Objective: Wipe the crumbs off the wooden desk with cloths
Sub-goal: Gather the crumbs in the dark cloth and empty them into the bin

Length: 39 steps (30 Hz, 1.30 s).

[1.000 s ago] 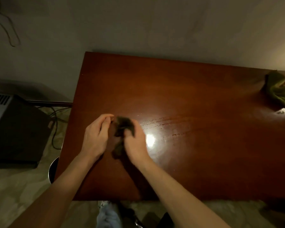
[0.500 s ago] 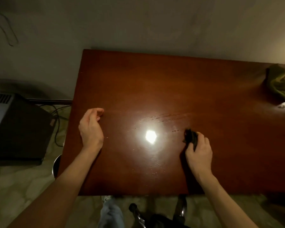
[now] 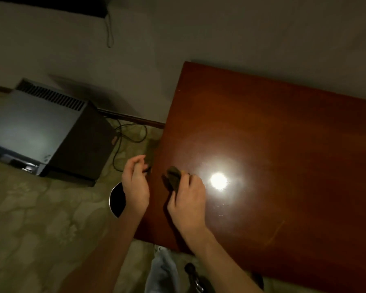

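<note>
Nearest you: right hand (image 3: 187, 200) on the table (image 3: 283, 134), close to its left edge. Its fingers (image 3: 191, 181) are curled down over a dark, bunched cloth (image 3: 173, 176), pinning it flat to the wood. The cloth sits between the hand and the table's left edge, just short of it.

Left hand (image 3: 135, 187) hangs off the table, just beside that same edge, level with the cloth. Its fingers (image 3: 135, 163) are curled into a loose cup. Something small and dark shows at their tips; you cannot tell whether they pinch it. A round bin (image 3: 114, 199) stands on the floor under this hand.

Judgement: you are at the end of a stroke toward the left edge, about to push debris off into the cupped hand or the bin.

Farther out: a glare spot (image 3: 218, 180), then bare wood to the wall. Crumbs are too small to make out, so how much wiping remains cannot be read. A grey box (image 3: 36, 127) sits far left.
</note>
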Available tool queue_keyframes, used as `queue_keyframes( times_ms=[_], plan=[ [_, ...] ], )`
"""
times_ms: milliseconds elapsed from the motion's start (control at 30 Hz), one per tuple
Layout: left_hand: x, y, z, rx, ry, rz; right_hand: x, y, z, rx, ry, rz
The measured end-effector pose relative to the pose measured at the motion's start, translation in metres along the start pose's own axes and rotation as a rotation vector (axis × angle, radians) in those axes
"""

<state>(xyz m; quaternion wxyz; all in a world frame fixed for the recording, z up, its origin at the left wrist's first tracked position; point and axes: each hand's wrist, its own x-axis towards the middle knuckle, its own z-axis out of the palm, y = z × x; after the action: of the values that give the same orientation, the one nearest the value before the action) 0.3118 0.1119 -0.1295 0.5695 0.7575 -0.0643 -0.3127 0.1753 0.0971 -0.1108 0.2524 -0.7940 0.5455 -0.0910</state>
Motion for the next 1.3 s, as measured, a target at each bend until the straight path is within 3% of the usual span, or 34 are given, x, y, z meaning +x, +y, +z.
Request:
queue_keyframes(
  times_ms=[200, 333, 500, 633, 733, 1000, 1167, 1300],
  plan=[
    [0.034, -0.033, -0.078, -0.229, 0.02, -0.388, 0.011, -0.063, 0.044, 0.013, -0.081, -0.221],
    [0.063, -0.047, -0.141, -0.317, 0.014, -0.461, 0.021, -0.126, 0.092, 0.046, -0.217, -0.347],
    [0.094, -0.073, -0.182, -0.212, -0.042, -0.451, 0.033, -0.175, 0.173, 0.081, -0.335, -0.182],
    [0.123, -0.101, -0.188, -0.098, -0.244, -0.46, 0.043, -0.164, 0.243, -0.108, -0.398, -0.187],
    [0.15, -0.141, -0.181, -0.114, -0.285, -0.522, 0.047, -0.147, 0.291, -0.164, -0.483, -0.135],
    [0.204, -0.305, -0.155, -0.121, -0.095, -0.778, 0.049, -0.085, 0.405, -0.453, -0.715, 0.005],
    [0.208, -0.338, -0.142, 0.116, -0.125, -0.662, 0.047, -0.053, 0.437, -0.682, -0.717, -0.045],
    [0.203, -0.352, -0.136, 0.231, -0.064, -0.607, 0.047, -0.036, 0.445, -0.703, -0.737, -0.122]
  ],
)
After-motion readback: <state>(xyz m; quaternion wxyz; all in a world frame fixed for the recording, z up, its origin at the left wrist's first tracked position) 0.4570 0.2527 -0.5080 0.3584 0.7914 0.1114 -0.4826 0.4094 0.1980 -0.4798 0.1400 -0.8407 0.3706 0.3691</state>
